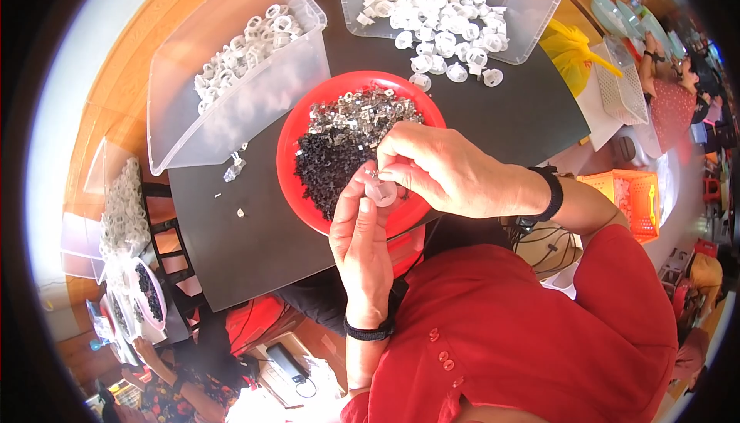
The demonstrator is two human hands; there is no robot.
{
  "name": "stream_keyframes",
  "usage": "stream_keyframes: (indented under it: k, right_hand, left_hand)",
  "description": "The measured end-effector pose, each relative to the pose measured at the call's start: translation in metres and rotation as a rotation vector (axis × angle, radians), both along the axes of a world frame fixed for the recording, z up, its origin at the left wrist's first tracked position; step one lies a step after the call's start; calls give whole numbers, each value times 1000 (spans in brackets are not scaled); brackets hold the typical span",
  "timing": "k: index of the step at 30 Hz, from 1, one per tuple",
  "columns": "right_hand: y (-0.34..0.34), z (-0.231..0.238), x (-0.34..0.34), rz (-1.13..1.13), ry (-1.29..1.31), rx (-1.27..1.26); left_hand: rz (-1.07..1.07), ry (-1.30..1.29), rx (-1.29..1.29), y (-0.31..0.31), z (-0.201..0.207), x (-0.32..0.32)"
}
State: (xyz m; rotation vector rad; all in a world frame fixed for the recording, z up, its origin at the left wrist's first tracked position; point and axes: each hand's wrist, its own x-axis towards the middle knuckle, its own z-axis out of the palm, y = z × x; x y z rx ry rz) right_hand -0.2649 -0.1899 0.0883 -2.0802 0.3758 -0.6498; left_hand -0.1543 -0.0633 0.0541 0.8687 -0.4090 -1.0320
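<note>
Over a red plastic basin, my left hand pinches a round white plastic part between thumb and fingers. My right hand is closed at the upper edge of that part, its thumb and forefinger pressed together on a small shiny metal piece, partly hidden by the fingers. Loose small metal pieces fill the far side of the basin, and small black pieces lie heaped at its left.
The basin stands on a dark table. Two clear bins, one at the left and one at the back, contain white plastic parts; some spill onto the table. An orange basket stands at right. Other people sit at left and far right.
</note>
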Motion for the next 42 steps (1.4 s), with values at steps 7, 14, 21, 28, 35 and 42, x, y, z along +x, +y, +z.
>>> stream_keyframes:
  k: [7,14,21,28,35,42]
  right_hand:
    - [7,-11,-5,3,129,-406]
    - [7,-9,-7,35,112,-661]
    - [18,-4,-2,-98,-64,-66]
    - [20,-14,7,-169,-112,258]
    - [30,-12,13,-179,-171,410]
    - [32,-13,17,-187,-197,152]
  left_hand:
    - [-40,13,-47,-1,1,1]
    - [-7,-54,1,-2,-1,-1]
    - [13,-58,1,-3,1,-2]
    - [37,-11,3,-3,1,-6]
    - [46,-17,33,-1,4,-3]
    - [95,61,85,1,7,2]
